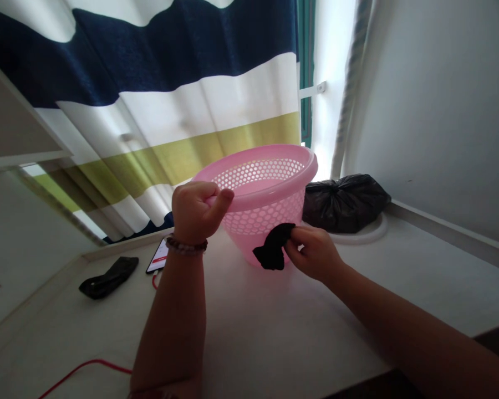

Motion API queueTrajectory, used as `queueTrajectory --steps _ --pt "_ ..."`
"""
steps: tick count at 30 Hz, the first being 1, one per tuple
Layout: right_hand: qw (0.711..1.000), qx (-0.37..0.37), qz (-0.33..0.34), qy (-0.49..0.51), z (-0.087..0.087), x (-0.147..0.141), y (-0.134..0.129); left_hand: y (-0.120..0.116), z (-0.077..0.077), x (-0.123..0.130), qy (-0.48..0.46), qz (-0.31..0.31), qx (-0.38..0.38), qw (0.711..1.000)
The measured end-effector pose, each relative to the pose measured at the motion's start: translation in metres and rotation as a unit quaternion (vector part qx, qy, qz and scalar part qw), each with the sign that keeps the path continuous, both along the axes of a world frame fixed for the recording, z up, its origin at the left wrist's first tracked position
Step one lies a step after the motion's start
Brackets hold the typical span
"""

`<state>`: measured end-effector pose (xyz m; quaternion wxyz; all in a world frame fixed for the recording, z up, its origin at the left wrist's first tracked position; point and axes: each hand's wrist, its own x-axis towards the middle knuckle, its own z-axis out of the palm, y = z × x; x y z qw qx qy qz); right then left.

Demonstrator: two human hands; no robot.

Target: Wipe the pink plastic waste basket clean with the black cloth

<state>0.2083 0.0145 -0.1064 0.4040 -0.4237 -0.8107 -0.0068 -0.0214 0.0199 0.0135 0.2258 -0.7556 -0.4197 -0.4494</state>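
A pink plastic basket with a perforated wall stands slightly tilted on the white tabletop. My left hand, with a beaded bracelet at the wrist, is closed on the near left part of its rim. Low in front of the basket, my right hand pinches a small black cloth that hangs down against the basket's outer wall. Whether the cloth touches the wall I cannot tell. The inside bottom of the basket is mostly hidden by its near rim.
A tied black plastic bag lies on a white round lid-like object at the back right. To the left are a dark folded item, a phone and a red cable. A striped curtain hangs behind.
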Motion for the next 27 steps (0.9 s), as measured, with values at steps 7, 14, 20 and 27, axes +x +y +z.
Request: queueTrajectory --steps 7,14,20,27 --pt "0.984 -0.102 -0.019 -0.148 -0.020 -0.007 0.005 -0.008 0.003 0.006 -0.008 0.026 0.001 1.000" --pt "0.948 -0.202 0.009 -0.246 -0.045 -0.014 0.015 -0.011 0.002 0.007 -0.007 0.030 -0.001 1.000" --pt "0.972 -0.137 -0.027 -0.190 -0.035 -0.014 0.011 -0.011 0.003 0.007 -0.020 0.039 -0.004 0.999" --pt "0.996 0.086 0.009 0.003 -0.008 -0.011 0.001 -0.009 0.004 0.005 -0.011 0.020 -0.022 0.999"
